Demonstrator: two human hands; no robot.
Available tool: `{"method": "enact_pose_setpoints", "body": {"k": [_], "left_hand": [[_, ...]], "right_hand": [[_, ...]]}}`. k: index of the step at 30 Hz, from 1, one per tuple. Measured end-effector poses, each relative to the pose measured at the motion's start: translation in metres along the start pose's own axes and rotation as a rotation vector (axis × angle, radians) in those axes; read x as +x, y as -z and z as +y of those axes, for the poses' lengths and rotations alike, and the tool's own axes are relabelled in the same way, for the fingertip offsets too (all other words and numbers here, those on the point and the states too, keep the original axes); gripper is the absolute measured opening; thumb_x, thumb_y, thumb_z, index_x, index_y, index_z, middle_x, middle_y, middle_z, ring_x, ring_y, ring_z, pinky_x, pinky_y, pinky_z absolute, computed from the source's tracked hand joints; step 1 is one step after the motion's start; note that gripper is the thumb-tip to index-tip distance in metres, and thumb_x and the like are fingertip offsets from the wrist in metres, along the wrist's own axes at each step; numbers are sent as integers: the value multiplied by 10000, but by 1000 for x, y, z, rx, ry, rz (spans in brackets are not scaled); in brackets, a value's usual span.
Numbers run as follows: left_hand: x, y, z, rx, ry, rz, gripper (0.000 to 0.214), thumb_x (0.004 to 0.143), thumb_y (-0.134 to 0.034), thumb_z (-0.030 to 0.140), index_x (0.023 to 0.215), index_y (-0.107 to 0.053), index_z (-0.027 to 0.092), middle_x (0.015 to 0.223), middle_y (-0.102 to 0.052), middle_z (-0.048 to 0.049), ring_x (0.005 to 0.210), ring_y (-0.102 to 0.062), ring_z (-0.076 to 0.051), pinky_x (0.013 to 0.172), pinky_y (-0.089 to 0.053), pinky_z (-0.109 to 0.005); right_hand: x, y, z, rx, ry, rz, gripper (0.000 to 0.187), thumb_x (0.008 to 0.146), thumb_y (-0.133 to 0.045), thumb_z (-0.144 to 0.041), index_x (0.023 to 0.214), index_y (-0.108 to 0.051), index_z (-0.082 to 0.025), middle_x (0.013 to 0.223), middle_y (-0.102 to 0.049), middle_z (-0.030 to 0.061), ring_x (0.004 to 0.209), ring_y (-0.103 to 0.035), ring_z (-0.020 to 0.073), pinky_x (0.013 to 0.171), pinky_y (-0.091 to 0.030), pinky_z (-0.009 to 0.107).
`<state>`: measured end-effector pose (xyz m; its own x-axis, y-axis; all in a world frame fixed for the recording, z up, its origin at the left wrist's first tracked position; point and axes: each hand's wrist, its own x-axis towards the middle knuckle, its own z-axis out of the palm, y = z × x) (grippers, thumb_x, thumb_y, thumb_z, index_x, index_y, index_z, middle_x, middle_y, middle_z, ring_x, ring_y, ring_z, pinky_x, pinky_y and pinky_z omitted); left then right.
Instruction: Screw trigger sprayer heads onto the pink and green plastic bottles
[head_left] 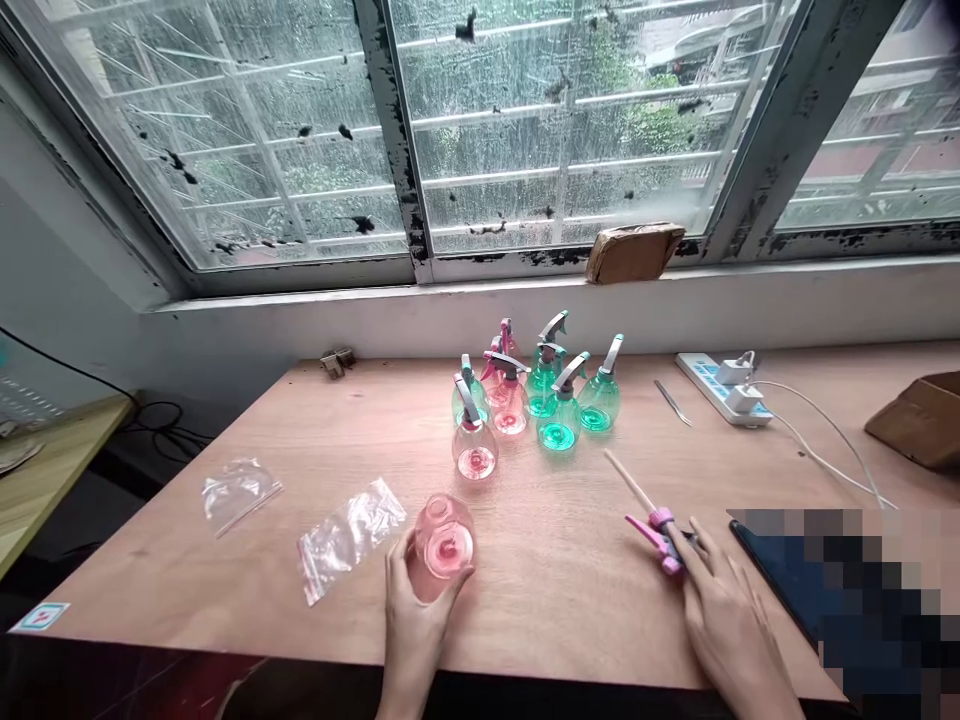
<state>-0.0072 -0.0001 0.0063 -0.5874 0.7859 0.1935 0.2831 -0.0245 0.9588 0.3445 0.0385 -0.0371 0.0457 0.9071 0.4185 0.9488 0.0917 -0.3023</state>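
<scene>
My left hand [424, 595] is wrapped round a see-through pink spray bottle body [448, 535] without its head, near the table's front. The bottle is tilted, its neck opening pointing away from me. To the right, my right hand [720, 590] has its fingers on a pink and grey trigger spray head [661, 540], whose pale dip tube [628, 478] points up and left. The grey part of the head is partly hidden under the fingers. Farther back stand several assembled spray bottles, green ones [559, 420] and pink ones [510, 405]; a clear pink bottle [475, 455] stands closest to me.
Two clear plastic bags [349, 540] [236, 490] lie left on the wooden table [540, 600]. A white power strip [720, 390] with plugs and a cable, tweezers [673, 402], a brown box [919, 420] and a dark, partly pixelated flat object [780, 570] are on the right.
</scene>
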Motion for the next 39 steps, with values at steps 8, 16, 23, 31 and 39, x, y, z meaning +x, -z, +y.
{"method": "enact_pose_setpoints", "body": {"k": [8,16,23,31,39], "left_hand": [[20,-10,2,75,-38,52,821,746,-868,489,1409,-469,216,1439,-558,-186,1391,-515,-411,1203,-353,-599],[19,-12,-3,3,-46,70,953,796,-844,502,1536,-314,222,1633,-366,-236,1538,-340,-410,1252,-268,-618],[3,-3,9,77,-220,244,821,880,-787,475,1515,-340,209,1707,-195,-208,1609,-130,-377,1298,-118,-593],[-42,-27,13,168,-755,-259,1080,726,-956,346,1558,-268,333,1607,-384,-228,1491,-399,-467,1154,-391,-688],[-50,-22,21,-226,-194,-456,870,510,-1003,502,1233,-608,223,1116,-704,-154,992,-705,-366,867,-598,-469]], "right_hand": [[90,51,-123,457,245,-37,420,1085,-418,-424,1425,-534,-206,1477,-576,178,1291,-611,334,947,-576,465],[187,72,-260,104,296,-312,665,1067,-275,-652,1131,-652,-109,1035,-773,216,956,-765,348,788,-556,410],[166,75,-238,169,295,-356,290,1039,-483,-379,1003,-657,-150,925,-784,171,831,-760,302,684,-524,351],[63,86,-101,1124,-357,-475,433,951,-530,-633,794,-521,-230,526,-630,-22,381,-510,120,391,-322,225],[22,65,-96,1362,-411,-447,510,878,-628,-704,783,-567,-206,551,-643,11,405,-535,131,383,-394,229]]}}
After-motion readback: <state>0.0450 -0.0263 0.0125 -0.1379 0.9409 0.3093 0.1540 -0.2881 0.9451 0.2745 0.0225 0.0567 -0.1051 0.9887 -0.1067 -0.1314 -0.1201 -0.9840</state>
